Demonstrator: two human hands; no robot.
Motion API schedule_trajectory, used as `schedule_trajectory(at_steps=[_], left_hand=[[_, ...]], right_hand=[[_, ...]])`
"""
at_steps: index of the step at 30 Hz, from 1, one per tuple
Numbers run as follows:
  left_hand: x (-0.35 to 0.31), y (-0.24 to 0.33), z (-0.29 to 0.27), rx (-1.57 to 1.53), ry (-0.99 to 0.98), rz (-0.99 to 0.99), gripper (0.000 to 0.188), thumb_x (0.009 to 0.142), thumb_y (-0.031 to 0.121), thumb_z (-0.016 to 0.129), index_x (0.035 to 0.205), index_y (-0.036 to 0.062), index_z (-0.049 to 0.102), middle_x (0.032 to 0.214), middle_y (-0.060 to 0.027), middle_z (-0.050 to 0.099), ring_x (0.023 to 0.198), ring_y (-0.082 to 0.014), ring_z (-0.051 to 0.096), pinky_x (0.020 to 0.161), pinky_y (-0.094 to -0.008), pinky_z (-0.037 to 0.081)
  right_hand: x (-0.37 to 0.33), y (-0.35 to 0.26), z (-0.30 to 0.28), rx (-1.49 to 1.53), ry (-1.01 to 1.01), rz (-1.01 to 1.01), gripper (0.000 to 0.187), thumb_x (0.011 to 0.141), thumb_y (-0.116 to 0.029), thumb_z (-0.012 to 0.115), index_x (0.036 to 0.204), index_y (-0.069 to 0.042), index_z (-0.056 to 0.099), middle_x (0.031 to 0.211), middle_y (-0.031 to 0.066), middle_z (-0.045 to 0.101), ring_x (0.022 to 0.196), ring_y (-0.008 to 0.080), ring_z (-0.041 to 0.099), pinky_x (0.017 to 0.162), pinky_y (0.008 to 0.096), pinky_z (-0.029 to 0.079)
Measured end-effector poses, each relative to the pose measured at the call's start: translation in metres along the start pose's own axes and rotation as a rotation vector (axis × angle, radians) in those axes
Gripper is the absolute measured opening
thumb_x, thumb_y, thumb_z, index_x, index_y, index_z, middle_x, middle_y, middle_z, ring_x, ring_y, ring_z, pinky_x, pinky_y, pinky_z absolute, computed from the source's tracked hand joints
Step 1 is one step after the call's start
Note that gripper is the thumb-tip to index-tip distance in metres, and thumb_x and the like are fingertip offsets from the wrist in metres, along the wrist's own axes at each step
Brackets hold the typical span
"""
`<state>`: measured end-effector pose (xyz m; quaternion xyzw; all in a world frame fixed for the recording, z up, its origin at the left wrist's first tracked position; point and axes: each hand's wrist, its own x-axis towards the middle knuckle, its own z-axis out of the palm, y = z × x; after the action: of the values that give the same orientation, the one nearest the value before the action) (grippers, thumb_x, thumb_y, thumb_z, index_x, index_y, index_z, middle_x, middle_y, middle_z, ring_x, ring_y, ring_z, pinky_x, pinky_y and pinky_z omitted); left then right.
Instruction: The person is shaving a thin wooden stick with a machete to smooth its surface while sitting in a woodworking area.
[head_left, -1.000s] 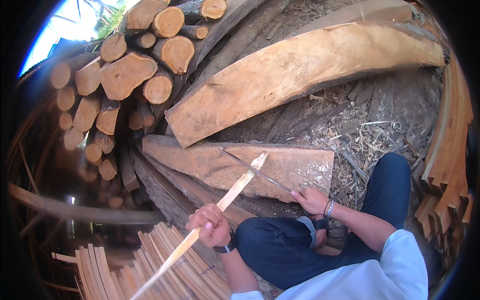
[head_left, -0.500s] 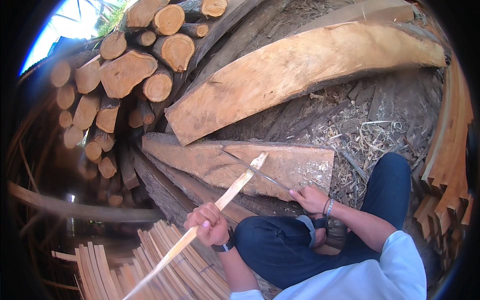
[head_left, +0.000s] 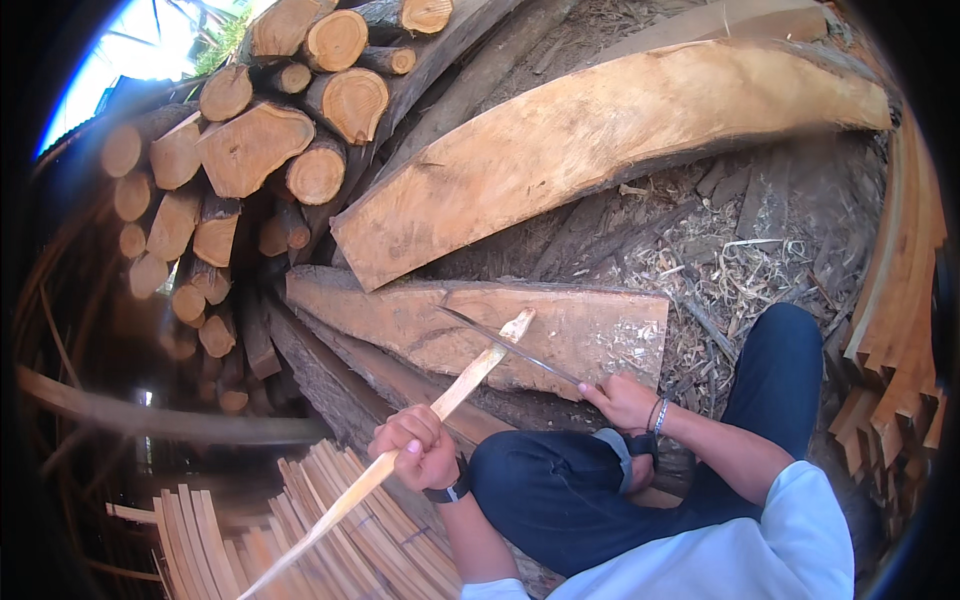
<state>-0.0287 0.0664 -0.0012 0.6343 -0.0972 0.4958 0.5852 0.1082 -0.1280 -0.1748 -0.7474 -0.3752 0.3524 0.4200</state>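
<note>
My left hand (head_left: 415,447) is a closed fist around a long pale wooden strip (head_left: 468,385), which slants from the lower left up to the middle. The strip's far end lies over a thick plank (head_left: 600,325) with a rough bark edge. In my right hand (head_left: 622,402) is a long knife (head_left: 535,360), its handle hidden by the fingers. The thin blade points up and left and crosses the strip close to its far end. Whether the edge bites into the wood I cannot tell.
Beyond the plank lies a larger curved slab (head_left: 600,125). Cut logs (head_left: 225,150) are stacked at the upper left. Thin wooden slats (head_left: 350,520) stand at the lower left, and curved boards (head_left: 895,270) at the right. Wood shavings (head_left: 750,260) litter the ground by my knee.
The knife blade has turned and dipped slightly, its tip a little lower and further left. Both hands and the wooden strip stay almost where they were.
</note>
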Motion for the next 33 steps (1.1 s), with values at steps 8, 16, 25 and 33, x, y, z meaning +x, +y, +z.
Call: schedule_trajectory(at_steps=[8, 16, 25, 33], left_hand=[[-0.003, -0.001, 0.001, 0.011, -0.050, -0.006, 0.029, 0.076, 0.008, 0.053, 0.056, 0.0115, 0.033, 0.044, -0.0014, 0.035, 0.035, -0.0111, 0.028, 0.038, -0.0263, 0.026], [-0.002, -0.002, -0.002, -0.018, 0.008, -0.004, 0.027, 0.075, 0.008, 0.053, 0.057, 0.0110, 0.033, 0.044, -0.0022, 0.035, 0.036, -0.0111, 0.028, 0.039, -0.0266, 0.025], [-0.001, -0.002, 0.002, 0.021, -0.014, 0.014, 0.027, 0.076, 0.008, 0.053, 0.058, 0.0111, 0.033, 0.044, -0.0017, 0.035, 0.036, -0.0113, 0.028, 0.039, -0.0263, 0.025], [-0.002, -0.001, 0.000, 0.009, -0.017, 0.002, 0.027, 0.076, 0.008, 0.053, 0.057, 0.0107, 0.034, 0.044, -0.0023, 0.036, 0.036, -0.0114, 0.026, 0.039, -0.0265, 0.025]], right_hand=[[-0.001, -0.006, 0.002, 0.148, 0.078, -0.098, 0.070, 0.100, -0.052, 0.041, 0.067, 0.006, 0.062, 0.059, 0.0296, 0.056, 0.064, 0.0472, 0.060, 0.067, 0.0520, 0.049], [0.009, 0.016, 0.006, -0.052, 0.008, 0.058, 0.075, 0.099, -0.057, 0.040, 0.067, 0.006, 0.064, 0.059, 0.0282, 0.058, 0.063, 0.0446, 0.062, 0.066, 0.0500, 0.050], [-0.001, -0.021, -0.012, 0.213, -0.010, -0.079, 0.070, 0.101, -0.051, 0.039, 0.070, 0.007, 0.062, 0.058, 0.0251, 0.057, 0.060, 0.0409, 0.063, 0.064, 0.0485, 0.049], [0.005, 0.000, 0.004, 0.022, 0.033, 0.009, 0.072, 0.100, -0.053, 0.040, 0.063, 0.006, 0.061, 0.057, 0.0264, 0.057, 0.061, 0.0447, 0.061, 0.064, 0.0507, 0.049]])
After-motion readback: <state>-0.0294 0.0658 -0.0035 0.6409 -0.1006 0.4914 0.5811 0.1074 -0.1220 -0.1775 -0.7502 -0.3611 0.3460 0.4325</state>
